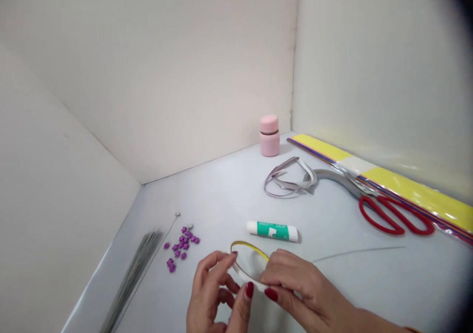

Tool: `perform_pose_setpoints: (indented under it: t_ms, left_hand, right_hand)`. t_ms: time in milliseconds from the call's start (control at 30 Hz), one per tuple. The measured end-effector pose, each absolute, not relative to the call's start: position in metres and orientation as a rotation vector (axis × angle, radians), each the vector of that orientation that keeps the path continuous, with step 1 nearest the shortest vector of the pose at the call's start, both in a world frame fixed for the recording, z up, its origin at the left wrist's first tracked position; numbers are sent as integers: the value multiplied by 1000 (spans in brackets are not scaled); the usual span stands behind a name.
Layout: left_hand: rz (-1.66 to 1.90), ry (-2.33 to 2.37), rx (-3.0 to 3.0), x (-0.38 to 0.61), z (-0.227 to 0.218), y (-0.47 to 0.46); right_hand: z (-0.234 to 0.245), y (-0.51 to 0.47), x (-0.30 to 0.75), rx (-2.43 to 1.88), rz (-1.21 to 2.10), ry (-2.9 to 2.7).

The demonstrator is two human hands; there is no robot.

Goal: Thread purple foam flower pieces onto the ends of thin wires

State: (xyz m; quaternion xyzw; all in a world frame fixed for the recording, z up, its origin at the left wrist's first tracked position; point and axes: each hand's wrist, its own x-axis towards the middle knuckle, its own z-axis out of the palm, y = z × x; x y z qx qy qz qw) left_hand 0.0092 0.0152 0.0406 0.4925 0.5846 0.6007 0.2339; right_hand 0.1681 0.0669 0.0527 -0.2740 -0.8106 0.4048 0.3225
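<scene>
A narrow paper strip [242, 274], yellow on its inner face and white outside, curves in an open loop between my hands. My left hand [216, 293] holds the loop's left side lightly, the thumb below and the index fingertip against its upper bend. The strip's right part is pinched between the thumb and bent fingers of my right hand [301, 283], which cover that end. Just behind the hands lies a green and white glue stick [272, 231]. Small purple folded paper stars [184, 242] are scattered to the left of my left hand.
A bundle of thin grey wires [133, 279] lies at the left. Curled grey strips [290, 178], red-handled scissors [397, 215] and a pack of coloured paper strips [406, 185] occupy the right. A pink jar [269, 136] stands near the back corner. One wire [358, 252] lies beyond my right hand.
</scene>
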Motion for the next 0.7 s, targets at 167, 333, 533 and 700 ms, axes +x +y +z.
perform_pose_setpoints:
  t_ms: [167, 333, 533, 700]
  left_hand:
    - [1433, 1453, 1878, -2, 42, 17]
    - [1362, 1423, 1996, -9, 51, 19]
    - [1272, 1436, 2238, -11, 54, 20]
    - [1366, 1505, 2103, -8, 50, 17]
  right_hand:
    - [53, 67, 170, -675, 937, -2249]
    - [52, 66, 170, -683, 901, -2324]
    - [50, 65, 167, -667, 831, -2370]
    - [45, 65, 168, -654, 870, -2338]
